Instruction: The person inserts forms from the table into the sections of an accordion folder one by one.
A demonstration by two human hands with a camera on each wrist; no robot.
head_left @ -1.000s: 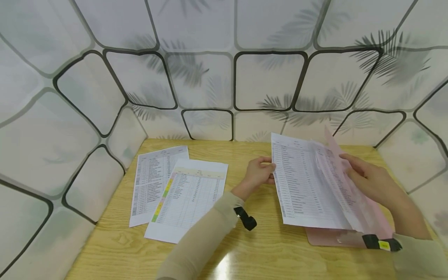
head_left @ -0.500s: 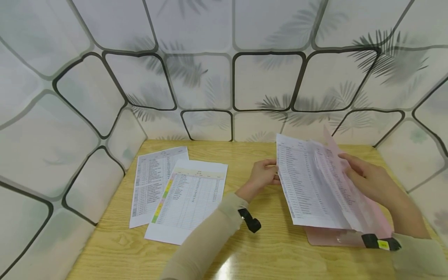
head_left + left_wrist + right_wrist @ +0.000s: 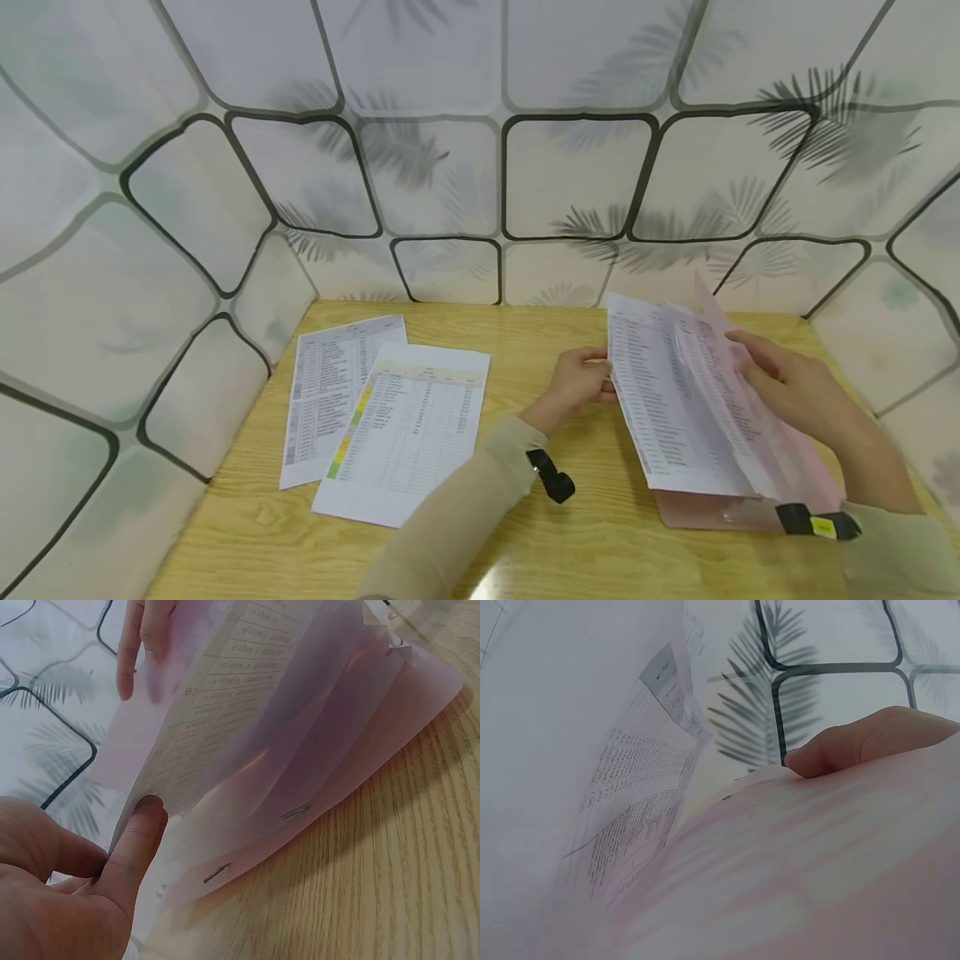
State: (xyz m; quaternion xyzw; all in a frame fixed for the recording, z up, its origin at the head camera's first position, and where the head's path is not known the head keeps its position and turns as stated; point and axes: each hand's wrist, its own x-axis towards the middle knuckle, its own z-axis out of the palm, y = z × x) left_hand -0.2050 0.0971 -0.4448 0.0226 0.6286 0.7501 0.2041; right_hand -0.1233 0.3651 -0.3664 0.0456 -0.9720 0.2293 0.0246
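Note:
My left hand (image 3: 577, 382) pinches the left edge of a white printed sheet (image 3: 660, 408), its thumb and fingers on either side of the paper. That sheet is raised and leans to the right, its right part running in beside a clear sleeve of a pink folder (image 3: 712, 510). In the left wrist view, several see-through leaves fan out from the folder (image 3: 420, 682), and my left hand (image 3: 82, 885) grips the paper edge. My right hand (image 3: 798, 392) holds the folder's raised pink cover and leaves. The right wrist view shows one digit of my right hand (image 3: 877, 742) over the pink edge.
Two printed sheets lie overlapping on the left of the wooden table (image 3: 247, 533): a grey-edged list (image 3: 322, 392) partly beneath a table with coloured row labels (image 3: 420, 425). Patterned fabric walls (image 3: 450, 175) enclose the table at the back and both sides.
My left hand has moved to the right with the sheet's left edge, and less of the sheet shows outside the folder. My right hand and the folder have stayed nearly still.

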